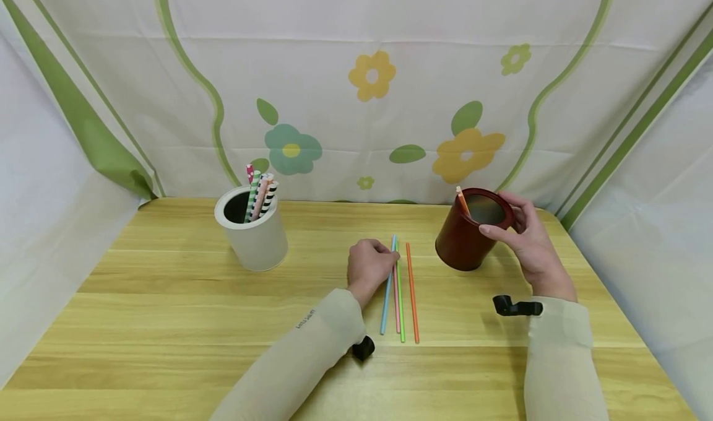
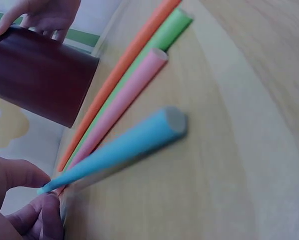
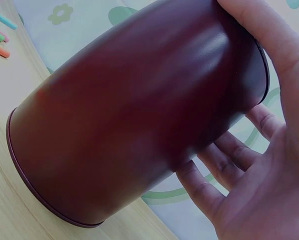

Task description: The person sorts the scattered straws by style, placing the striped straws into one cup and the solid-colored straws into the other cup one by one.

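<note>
Toward the right of the table (image 1: 167, 322), a dark red cup (image 1: 465, 241), mouth upward, with one orange-toned straw (image 1: 463, 203) inside, propped against the left part of the rim, tip poking just above it. Clasped at the far right side by the fingers of the right hand (image 1: 535, 251), with the thumb over the near part of the rim.

At the left, well apart from it, a white cup (image 1: 260, 244), also mouth upward, with a bundle of patterned straws (image 1: 260, 195), some striped, one pink with dots, all gathered at the right side of the mouth, tops well above the rim.

Between the two cups, a blue straw (image 1: 385, 309), pinched near its far end between thumb and finger of the left hand (image 1: 370, 263). Long axis running away from the wearer, far end slanted slightly to the right; near end toward the wearer, impossible to tell whether touching the table. Just beside it on the right, a pink straw (image 1: 398, 319), then a green straw (image 1: 401, 322), then, slightly apart, an orange straw (image 1: 413, 294), all three lying lengthwise, near ends angled a little rightward.
</note>
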`<state>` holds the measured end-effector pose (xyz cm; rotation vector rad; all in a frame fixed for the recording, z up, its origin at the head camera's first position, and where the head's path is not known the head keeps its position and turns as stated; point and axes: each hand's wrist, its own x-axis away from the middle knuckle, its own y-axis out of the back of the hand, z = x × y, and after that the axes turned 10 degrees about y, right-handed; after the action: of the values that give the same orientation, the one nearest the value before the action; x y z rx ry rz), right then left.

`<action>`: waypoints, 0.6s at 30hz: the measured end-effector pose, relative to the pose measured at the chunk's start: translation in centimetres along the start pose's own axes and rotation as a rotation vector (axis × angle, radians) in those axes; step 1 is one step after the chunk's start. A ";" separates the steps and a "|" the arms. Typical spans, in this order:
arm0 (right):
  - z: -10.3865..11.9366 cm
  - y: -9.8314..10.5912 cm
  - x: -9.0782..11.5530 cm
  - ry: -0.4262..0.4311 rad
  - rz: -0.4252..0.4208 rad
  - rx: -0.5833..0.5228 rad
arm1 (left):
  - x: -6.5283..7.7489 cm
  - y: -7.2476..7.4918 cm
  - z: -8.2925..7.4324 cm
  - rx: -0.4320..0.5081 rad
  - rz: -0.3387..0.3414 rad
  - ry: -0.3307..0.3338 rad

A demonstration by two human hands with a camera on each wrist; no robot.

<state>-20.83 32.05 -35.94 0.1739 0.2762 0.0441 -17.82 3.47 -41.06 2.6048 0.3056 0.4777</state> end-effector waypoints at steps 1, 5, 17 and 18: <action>0.0 0.0 0.0 0.001 0.000 -0.002 | 0.0 0.1 0.0 0.011 0.005 0.002; -0.1 0.1 0.0 0.004 0.000 -0.004 | -0.1 0.5 -0.1 0.065 0.022 0.015; 0.0 0.0 0.0 0.002 0.004 0.000 | -0.5 1.0 0.2 0.161 0.063 0.072; 0.0 0.0 0.0 0.001 0.005 0.003 | -0.5 1.1 0.2 0.170 0.069 0.076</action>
<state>-20.86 32.07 -35.92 0.1772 0.2773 0.0489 -18.06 2.33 -40.80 2.7741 0.2943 0.5994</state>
